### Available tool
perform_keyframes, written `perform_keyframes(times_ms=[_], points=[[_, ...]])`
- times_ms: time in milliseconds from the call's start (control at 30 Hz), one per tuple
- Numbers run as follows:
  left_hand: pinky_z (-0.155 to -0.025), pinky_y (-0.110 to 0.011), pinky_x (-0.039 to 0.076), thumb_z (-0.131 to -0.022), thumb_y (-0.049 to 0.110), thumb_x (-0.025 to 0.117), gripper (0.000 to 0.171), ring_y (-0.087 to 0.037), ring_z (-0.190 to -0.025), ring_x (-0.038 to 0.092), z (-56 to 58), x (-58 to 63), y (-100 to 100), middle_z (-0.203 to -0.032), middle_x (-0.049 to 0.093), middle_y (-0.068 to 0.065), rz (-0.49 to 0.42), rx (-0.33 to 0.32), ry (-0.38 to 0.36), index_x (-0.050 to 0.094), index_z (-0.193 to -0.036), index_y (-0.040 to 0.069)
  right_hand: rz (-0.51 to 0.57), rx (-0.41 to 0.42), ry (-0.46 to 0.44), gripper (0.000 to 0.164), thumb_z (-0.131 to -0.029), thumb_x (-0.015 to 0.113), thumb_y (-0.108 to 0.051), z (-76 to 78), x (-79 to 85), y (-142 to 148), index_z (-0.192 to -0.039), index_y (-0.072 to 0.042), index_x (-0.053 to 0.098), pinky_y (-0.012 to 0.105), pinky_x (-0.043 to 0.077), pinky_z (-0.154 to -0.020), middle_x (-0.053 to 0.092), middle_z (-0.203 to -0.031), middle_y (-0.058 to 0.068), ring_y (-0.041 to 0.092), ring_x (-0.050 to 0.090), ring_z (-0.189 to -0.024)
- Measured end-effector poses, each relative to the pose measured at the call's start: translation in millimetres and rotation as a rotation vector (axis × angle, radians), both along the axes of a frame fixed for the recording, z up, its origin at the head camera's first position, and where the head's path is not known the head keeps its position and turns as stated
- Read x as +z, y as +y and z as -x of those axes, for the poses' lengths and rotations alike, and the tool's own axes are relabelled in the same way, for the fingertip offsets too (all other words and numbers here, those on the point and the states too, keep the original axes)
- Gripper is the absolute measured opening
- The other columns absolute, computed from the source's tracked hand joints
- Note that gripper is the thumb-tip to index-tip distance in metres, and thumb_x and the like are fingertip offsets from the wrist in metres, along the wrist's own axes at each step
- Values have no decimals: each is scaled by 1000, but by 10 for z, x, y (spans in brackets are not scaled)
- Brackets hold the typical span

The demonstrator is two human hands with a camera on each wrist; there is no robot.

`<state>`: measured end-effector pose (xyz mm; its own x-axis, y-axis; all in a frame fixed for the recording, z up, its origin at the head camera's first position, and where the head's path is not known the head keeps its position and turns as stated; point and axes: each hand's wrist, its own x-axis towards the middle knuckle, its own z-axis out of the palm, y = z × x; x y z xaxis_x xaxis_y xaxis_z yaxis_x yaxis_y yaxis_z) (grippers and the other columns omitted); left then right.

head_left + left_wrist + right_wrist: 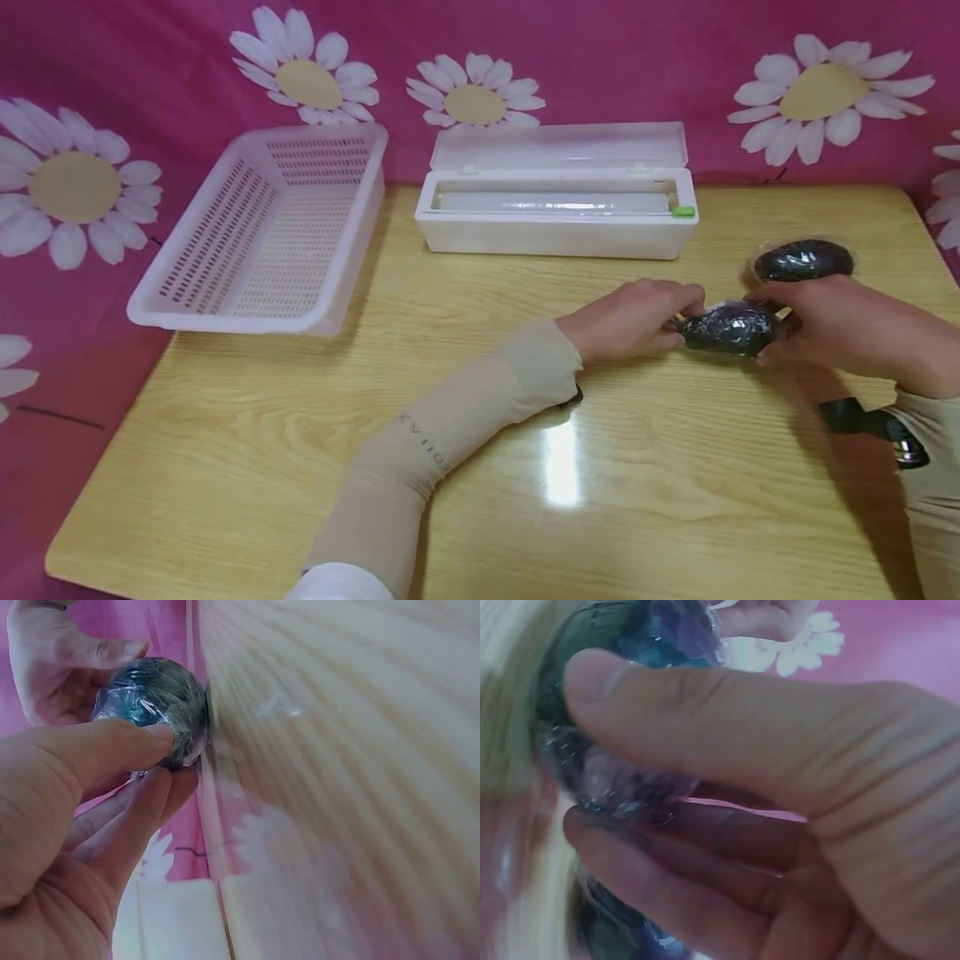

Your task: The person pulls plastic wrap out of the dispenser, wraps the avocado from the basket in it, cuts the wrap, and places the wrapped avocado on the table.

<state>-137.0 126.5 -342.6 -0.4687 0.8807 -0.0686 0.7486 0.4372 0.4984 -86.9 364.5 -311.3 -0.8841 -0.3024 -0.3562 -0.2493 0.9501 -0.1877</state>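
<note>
A dark, greenish-black oval item [731,328] in shiny cling film lies on the table at the right; its kind is hard to make out under the film. My left hand [633,321] pinches its left end between thumb and fingers. Around its right end, my right hand [862,327] has thumb and fingers on either side. The left wrist view shows the rounded film-wrapped item [154,705] end-on, with the left thumb over it. Just behind the right hand rests a second wrapped dark oval item [804,259], partly covered by that hand in the head view.
A white cling film box [555,237] stands at the back with its lid raised, a film roll [555,203] inside and a green slider [683,212] at its right end. At the back left is a white slotted basket [341,292]. A flowered pink cloth [600,58] hangs behind the table [262,467].
</note>
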Motion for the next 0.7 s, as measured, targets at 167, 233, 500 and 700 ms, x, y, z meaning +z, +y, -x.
perform_keyframes(times_ms=[167,233,500,700], points=[[-89,-14,46,-102,22,65,22,-4,-100,56,-34,10,182,-115,67,6,28,-6,15,59,-122,16,-16,-41,-37,69,-73,93,-21,-17,21,123,-130,5,63,60,56,-85,72,-109,28,36,70,-89],[-90,-14,45,-102,23,64,23,-4,-101,56,-50,9,268,-115,66,7,49,-11,29,59,-124,16,-40,-64,-50,69,-74,93,-20,-32,25,182,-131,5,62,62,55,-85,72,-107,29,40,70,-90],[-98,-14,46,-102,25,64,30,-4,-111,59,-109,1,552,-123,67,6,68,-49,72,57,-130,17,-93,-113,-73,79,-71,94,-26,-67,-6,429,-130,11,57,68,51,-88,68,-113,37,54,65,-101],[-96,-14,46,-103,26,63,29,-3,-112,60,-141,30,727,-122,67,7,86,-56,76,56,-129,18,-54,-156,-113,83,-69,95,-20,-77,12,578,-132,14,53,59,57,-81,67,-109,38,45,70,-92]])
